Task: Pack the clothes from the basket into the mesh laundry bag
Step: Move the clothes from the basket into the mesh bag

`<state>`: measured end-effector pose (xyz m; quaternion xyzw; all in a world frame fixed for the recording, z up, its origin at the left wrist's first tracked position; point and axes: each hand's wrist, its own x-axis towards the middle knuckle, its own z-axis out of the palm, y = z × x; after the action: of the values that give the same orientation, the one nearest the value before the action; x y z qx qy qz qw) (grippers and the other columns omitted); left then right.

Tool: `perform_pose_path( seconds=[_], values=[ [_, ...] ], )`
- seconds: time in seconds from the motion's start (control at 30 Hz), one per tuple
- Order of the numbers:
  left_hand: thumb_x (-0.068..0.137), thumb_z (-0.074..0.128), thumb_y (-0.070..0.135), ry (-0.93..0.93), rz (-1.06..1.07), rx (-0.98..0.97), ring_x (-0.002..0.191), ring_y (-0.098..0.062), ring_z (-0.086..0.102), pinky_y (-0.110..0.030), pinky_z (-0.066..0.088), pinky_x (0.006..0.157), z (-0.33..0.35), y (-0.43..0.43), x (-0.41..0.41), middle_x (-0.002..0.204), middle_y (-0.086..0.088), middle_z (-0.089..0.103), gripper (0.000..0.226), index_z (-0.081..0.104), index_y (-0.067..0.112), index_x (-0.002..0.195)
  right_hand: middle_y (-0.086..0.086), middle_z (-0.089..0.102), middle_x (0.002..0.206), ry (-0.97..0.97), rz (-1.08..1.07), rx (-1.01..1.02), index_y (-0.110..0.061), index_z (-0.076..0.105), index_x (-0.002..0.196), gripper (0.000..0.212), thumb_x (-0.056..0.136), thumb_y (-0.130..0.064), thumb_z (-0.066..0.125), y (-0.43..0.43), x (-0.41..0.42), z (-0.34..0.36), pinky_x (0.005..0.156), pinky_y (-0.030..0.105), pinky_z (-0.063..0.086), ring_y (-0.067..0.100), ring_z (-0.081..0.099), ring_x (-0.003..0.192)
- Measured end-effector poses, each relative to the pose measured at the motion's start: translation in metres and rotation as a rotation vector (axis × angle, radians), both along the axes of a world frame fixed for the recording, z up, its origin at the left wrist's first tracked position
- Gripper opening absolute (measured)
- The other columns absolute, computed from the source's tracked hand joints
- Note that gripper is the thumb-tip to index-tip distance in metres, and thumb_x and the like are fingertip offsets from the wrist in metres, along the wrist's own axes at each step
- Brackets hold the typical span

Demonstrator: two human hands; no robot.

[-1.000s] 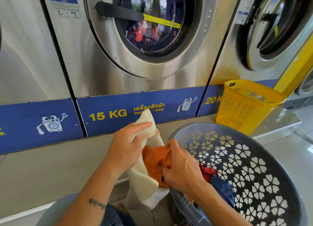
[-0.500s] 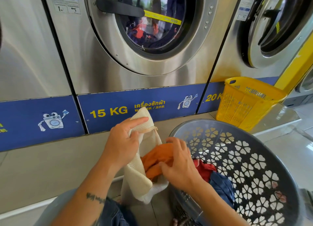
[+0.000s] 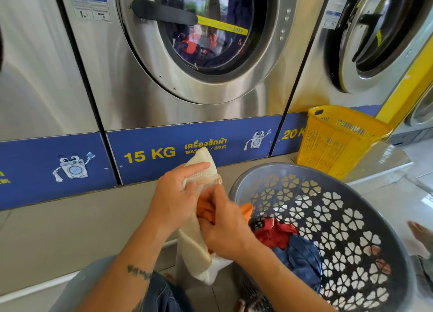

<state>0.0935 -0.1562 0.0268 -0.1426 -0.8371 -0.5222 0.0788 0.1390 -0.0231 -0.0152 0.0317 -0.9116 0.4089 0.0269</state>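
Observation:
A cream mesh laundry bag hangs upright at the centre, its top edge pinched in my left hand. My right hand is shut on an orange garment and presses it into the bag's mouth; part of the cloth sticks out to the right. Just right of the bag stands a grey round basket with flower-shaped holes. A red garment and a blue garment lie in its bottom.
Steel washing machines fill the wall ahead, the middle one with clothes behind its round door. A yellow plastic basket stands on the raised ledge at the right. A bare foot shows at the far right edge.
My right hand has pushed the orange garment deeper into the bag, so less orange shows. My left hand has kept its hold on the bag's top.

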Motion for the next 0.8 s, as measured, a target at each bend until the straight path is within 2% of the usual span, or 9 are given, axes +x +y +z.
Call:
perform_pose_path(
  seconds=[0.07,0.17,0.23,0.3,0.43,0.53,0.67,0.73,0.8],
  values=[
    [0.09,0.047,0.001,-0.005,0.011,-0.008,0.121,0.0,0.048,-0.02,0.037,0.104,-0.001,-0.003,0.0,0.133,0.012,0.059,0.051,0.068,0.035,0.122,-0.01,0.068,0.093,-0.014,0.09,0.214,-0.028,0.051,0.102,0.026,0.077,-0.022,0.05,-0.003,-0.001,-0.005,0.092,0.047,0.049,0.017,0.065,0.089],
    [0.093,0.046,0.002,-0.025,0.032,-0.005,0.126,-0.003,0.046,-0.02,0.036,0.102,-0.003,-0.007,0.001,0.138,0.012,0.056,0.049,0.066,0.035,0.124,-0.006,0.061,0.124,0.153,0.05,0.602,-0.024,0.064,0.106,0.032,0.079,-0.032,0.051,0.005,0.005,-0.013,0.096,0.044,0.044,0.025,0.054,0.111],
    [0.094,0.046,0.003,-0.036,0.041,0.0,0.126,-0.004,0.045,-0.019,0.037,0.099,-0.003,-0.007,0.001,0.139,0.012,0.055,0.049,0.066,0.035,0.124,-0.005,0.052,0.138,0.186,0.005,0.688,-0.032,0.064,0.114,0.039,0.076,-0.036,0.056,0.011,0.012,-0.018,0.1,0.046,0.04,0.027,0.044,0.124],
    [0.094,0.045,0.003,-0.038,0.036,0.001,0.121,0.0,0.045,-0.019,0.038,0.097,-0.001,-0.005,0.002,0.138,0.013,0.055,0.05,0.066,0.036,0.124,-0.003,0.043,0.139,0.094,-0.006,0.667,-0.036,0.059,0.121,0.041,0.079,-0.036,0.058,0.021,0.017,-0.025,0.1,0.043,0.041,0.027,0.04,0.125],
    [0.094,0.045,0.003,-0.031,0.032,-0.006,0.123,-0.003,0.046,-0.021,0.041,0.098,0.001,-0.003,0.003,0.138,0.013,0.055,0.049,0.065,0.037,0.125,-0.004,0.045,0.118,0.097,-0.041,0.619,-0.032,0.064,0.115,0.027,0.089,-0.035,0.056,0.031,0.014,-0.027,0.074,0.031,0.05,0.021,0.048,0.1],
    [0.096,0.045,0.005,-0.046,0.031,-0.026,0.122,0.0,0.043,-0.005,0.036,0.086,0.0,-0.002,0.004,0.14,0.013,0.053,0.047,0.064,0.037,0.126,-0.005,0.052,0.101,0.139,-0.079,0.536,-0.029,0.069,0.107,0.02,0.091,-0.026,0.056,0.031,0.006,-0.017,0.072,0.035,0.056,0.019,0.054,0.09],
    [0.097,0.045,0.004,-0.065,0.023,-0.043,0.118,0.003,0.041,0.003,0.031,0.078,-0.001,0.001,0.005,0.139,0.013,0.053,0.048,0.064,0.037,0.126,-0.006,0.061,0.085,0.157,-0.202,0.07,-0.023,0.06,0.09,0.017,0.084,-0.007,0.063,0.021,-0.003,-0.005,0.067,0.028,0.055,0.009,0.06,0.074],
    [0.096,0.045,0.004,-0.068,0.028,-0.055,0.117,0.004,0.04,0.003,0.029,0.079,-0.002,0.004,0.006,0.14,0.013,0.052,0.048,0.064,0.037,0.126,-0.005,0.064,0.082,0.06,-0.125,-0.116,-0.021,0.055,0.092,0.021,0.082,-0.006,0.066,0.01,-0.003,0.003,0.066,0.025,0.056,0.007,0.062,0.071],
    [0.096,0.045,0.004,-0.064,0.038,-0.057,0.118,0.004,0.04,0.003,0.028,0.082,-0.003,0.007,0.006,0.14,0.012,0.053,0.048,0.065,0.036,0.125,-0.003,0.069,0.094,-0.073,0.073,-0.024,-0.018,0.058,0.102,0.018,0.086,-0.01,0.063,0.006,-0.006,0.006,0.077,0.029,0.057,0.011,0.065,0.085]
  ],
)
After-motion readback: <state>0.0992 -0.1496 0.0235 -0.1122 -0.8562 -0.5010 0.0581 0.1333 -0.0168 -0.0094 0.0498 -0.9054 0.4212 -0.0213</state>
